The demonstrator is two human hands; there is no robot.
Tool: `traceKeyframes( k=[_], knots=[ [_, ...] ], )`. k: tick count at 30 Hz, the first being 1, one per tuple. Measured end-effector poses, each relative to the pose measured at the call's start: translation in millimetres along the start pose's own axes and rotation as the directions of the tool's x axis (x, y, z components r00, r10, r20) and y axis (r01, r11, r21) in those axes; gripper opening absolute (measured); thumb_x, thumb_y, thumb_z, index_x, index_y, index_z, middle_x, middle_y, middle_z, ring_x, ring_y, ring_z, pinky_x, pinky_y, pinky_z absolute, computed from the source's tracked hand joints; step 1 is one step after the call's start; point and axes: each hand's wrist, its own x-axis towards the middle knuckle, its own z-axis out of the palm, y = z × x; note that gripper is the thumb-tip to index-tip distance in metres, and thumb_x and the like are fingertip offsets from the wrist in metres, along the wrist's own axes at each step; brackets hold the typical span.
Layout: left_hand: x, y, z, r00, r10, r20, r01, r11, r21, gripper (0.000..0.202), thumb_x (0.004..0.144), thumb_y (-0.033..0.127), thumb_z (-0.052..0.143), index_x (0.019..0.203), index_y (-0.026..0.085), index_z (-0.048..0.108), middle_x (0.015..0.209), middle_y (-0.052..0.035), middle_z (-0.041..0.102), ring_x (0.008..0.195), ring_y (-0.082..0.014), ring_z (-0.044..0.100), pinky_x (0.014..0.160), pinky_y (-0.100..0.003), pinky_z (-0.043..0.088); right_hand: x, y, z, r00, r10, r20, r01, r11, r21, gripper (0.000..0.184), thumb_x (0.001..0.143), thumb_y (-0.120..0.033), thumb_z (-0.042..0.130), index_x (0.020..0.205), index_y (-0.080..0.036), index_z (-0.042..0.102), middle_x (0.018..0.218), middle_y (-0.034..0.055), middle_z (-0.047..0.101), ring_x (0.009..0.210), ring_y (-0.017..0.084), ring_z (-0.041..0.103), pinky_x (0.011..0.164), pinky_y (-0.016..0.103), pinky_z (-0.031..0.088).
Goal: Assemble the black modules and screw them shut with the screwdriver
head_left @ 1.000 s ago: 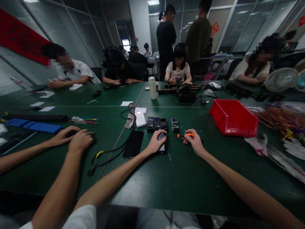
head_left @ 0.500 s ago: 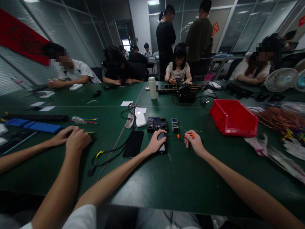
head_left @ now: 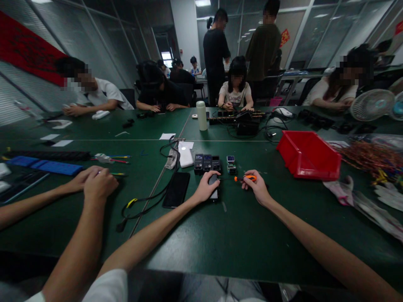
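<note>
My left hand (head_left: 206, 187) is closed around a small dark box-shaped device (head_left: 214, 193) on the green table, with part of the device covered by my fingers. To its right, my right hand (head_left: 255, 187) grips a screwdriver (head_left: 249, 178) with an orange and black handle. The thin shaft points left at the device's side; whether the tip sits in a screw is too small to tell. Just beyond are several black devices with little screens (head_left: 207, 163) in a row. A small circuit board module (head_left: 231, 165) lies right of them.
Left of my hand lie a black phone (head_left: 176, 190), a black cable (head_left: 154, 205) and a white power bank (head_left: 185, 156). A red bin (head_left: 310, 155) and gloves (head_left: 343, 191) are on the right. A co-worker's hands (head_left: 97, 180) work at the left; a pale bottle (head_left: 202, 116) stands ahead.
My right hand's fingers have shifted slightly on the screwdriver handle. My left hand and the device stay in place. The co-worker's hands at left have moved a little.
</note>
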Motion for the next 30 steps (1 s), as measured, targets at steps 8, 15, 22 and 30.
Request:
traceKeyframes(
  k=[8, 15, 22, 30],
  knots=[
    [-0.7, 1.9, -0.8, 1.0, -0.008, -0.007, 0.008, 1.0, 0.009, 0.026, 0.079, 0.024, 0.053, 0.105, 0.023, 0.057, 0.106, -0.0028, 0.055, 0.1, -0.0185, 0.051, 0.095, -0.033, 0.037, -1.1, 0.3, -0.1, 0.999, 0.026, 0.028, -0.026, 1.0, -0.004, 0.023, 0.082, -0.039, 0.058, 0.089, -0.019, 0.049, 0.064, -0.0015, 0.061, 0.045, 0.011, 0.055, 0.043, 0.022, 0.041],
    [-0.4, 3.7, -0.3, 1.0, -0.014, -0.008, 0.014, 1.0, 0.008, 0.026, 0.079, 0.024, 0.053, 0.104, 0.023, 0.058, 0.105, -0.0023, 0.056, 0.098, -0.018, 0.051, 0.094, -0.032, 0.037, -1.9, -1.6, -1.1, 0.998, 0.062, 0.019, -0.061, 0.997, -0.047, 0.026, 0.081, -0.043, 0.057, 0.085, -0.019, 0.049, 0.056, -0.0038, 0.057, 0.034, 0.008, 0.047, 0.033, 0.018, 0.031],
    [-0.5, 4.7, -0.6, 1.0, -0.022, -0.006, 0.022, 1.0, -0.001, 0.026, 0.079, 0.024, 0.053, 0.104, 0.022, 0.058, 0.105, -0.0027, 0.056, 0.099, -0.0186, 0.051, 0.094, -0.033, 0.037, -2.7, -5.4, 2.3, 0.999, 0.034, -0.003, -0.034, 0.999, -0.024, 0.027, 0.079, -0.043, 0.06, 0.087, -0.019, 0.05, 0.061, -0.0018, 0.059, 0.047, 0.012, 0.055, 0.044, 0.023, 0.043],
    [-0.2, 2.6, -0.6, 1.0, 0.003, -0.007, -0.003, 1.0, -0.009, 0.026, 0.079, 0.023, 0.053, 0.104, 0.023, 0.058, 0.106, -0.0029, 0.056, 0.1, -0.019, 0.051, 0.095, -0.034, 0.036, -1.8, -3.9, 1.9, 1.0, -0.005, -0.003, 0.005, 1.0, -0.02, 0.028, 0.077, -0.038, 0.064, 0.092, -0.019, 0.049, 0.07, -0.0001, 0.062, 0.054, 0.012, 0.059, 0.05, 0.024, 0.044]
  ],
)
